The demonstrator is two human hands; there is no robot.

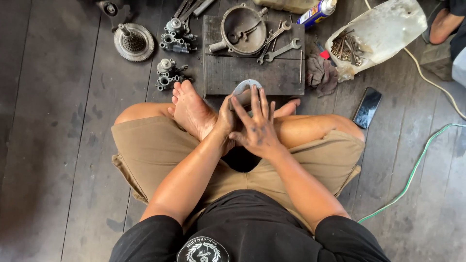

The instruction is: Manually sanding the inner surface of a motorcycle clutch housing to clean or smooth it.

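Note:
I sit cross-legged on a dark wooden floor. My left hand (225, 119) grips a flat grey metal ring-shaped plate (244, 87) held upright over my lap. My right hand (257, 127) lies against the plate's near face with grimy fingers spread flat over it. Most of the plate is hidden behind my hands; only its curved top edge shows. Just beyond it lies a dark metal slab (252, 73) on the floor.
On the slab rest a round metal housing (242, 30) and wrenches (279, 46). Left of it are a toothed gear (133, 42) and small valve-like castings (170, 73). A spray can (316, 12), rag (321, 73), cut plastic jug of bolts (374, 34), phone (367, 106) and green cable (412, 170) lie right.

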